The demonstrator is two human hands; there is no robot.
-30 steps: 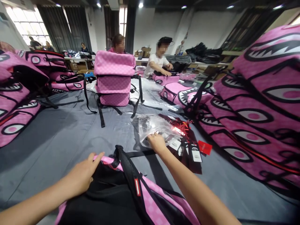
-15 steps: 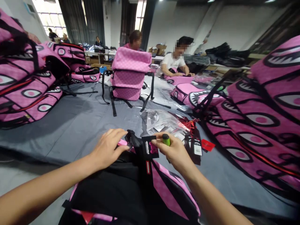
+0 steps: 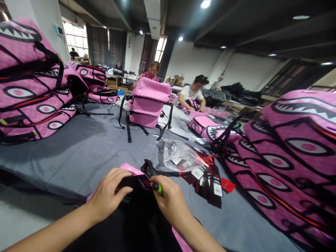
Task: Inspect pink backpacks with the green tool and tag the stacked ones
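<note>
A pink-and-black backpack point(image 3: 136, 217) lies in front of me with its black side up. My left hand point(image 3: 109, 194) is at its top edge, fingers curled over the black fabric with the thumb on the near side. In my right hand point(image 3: 169, 196) is a green-handled tool with a black end point(image 3: 158, 188); its other end is hidden. My right fingertips are also at the backpack's top, close to a black buckle strap point(image 3: 148, 166). The dark card between the hands is too dim to make out clearly.
Hang tags point(image 3: 207, 185), a red card point(image 3: 228, 184) and a clear plastic bag point(image 3: 181, 155) lie to the right on the grey-covered table point(image 3: 86, 140). Stacked pink backpacks stand left point(image 3: 44, 108), right point(image 3: 278, 161) and ahead point(image 3: 147, 105). Two co-workers are across the table.
My right hand has moved left and down to the backpack's top, near my left hand. The black tag it held up facing me no longer shows its printed face. The view has tilted up.
</note>
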